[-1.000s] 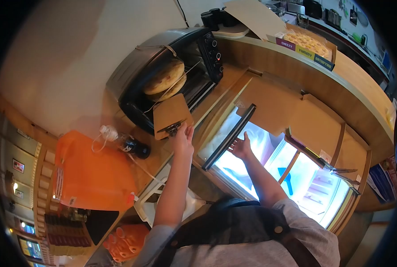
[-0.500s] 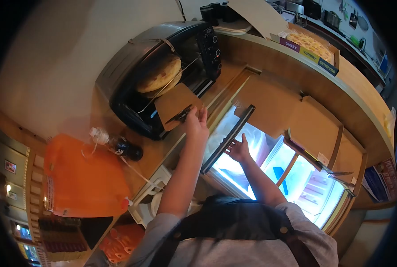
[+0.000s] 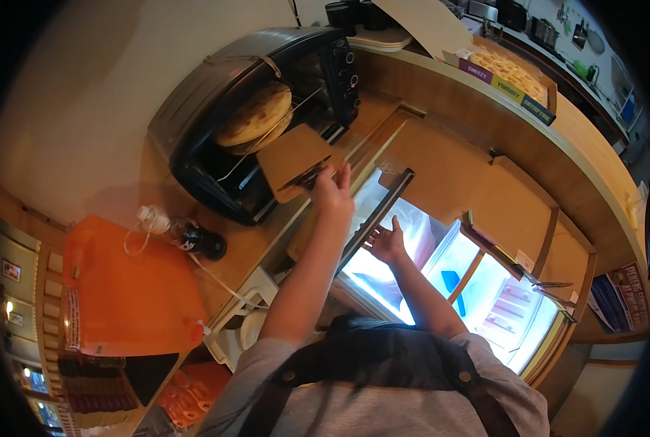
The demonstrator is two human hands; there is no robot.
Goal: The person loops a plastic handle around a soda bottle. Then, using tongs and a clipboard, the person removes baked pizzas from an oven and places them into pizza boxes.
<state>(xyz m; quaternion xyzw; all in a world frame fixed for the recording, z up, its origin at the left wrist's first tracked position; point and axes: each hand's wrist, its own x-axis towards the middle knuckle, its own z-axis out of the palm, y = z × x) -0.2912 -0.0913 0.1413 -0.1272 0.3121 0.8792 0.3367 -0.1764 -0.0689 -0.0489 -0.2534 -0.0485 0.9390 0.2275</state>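
My left hand (image 3: 330,191) grips the near edge of a flat brown board (image 3: 292,160) with a dark metal piece on that edge, much like a clipboard. It is tilted up in front of the toaster oven (image 3: 215,109), whose front is open. Inside the oven, round pizzas (image 3: 255,116) sit by a wire rack. My right hand (image 3: 389,244) is beside the black edge bar (image 3: 383,215) over the lit chest freezer (image 3: 405,273), thumb and fingers apart. Its fingertips are at the bar; whether they touch is unclear.
An orange jug (image 3: 132,291) and a dark soda bottle (image 3: 197,239) stand left of the oven. Brown cardboard (image 3: 441,160) covers part of the freezer top. A boxed pizza (image 3: 510,73) sits on the raised ledge. Metal tongs (image 3: 554,288) lie at the right.
My left hand has drawn the brown board slightly right, and the board is tilted more. My right hand stays by the bar, its fingers slightly closer. The whole view has shifted a little.
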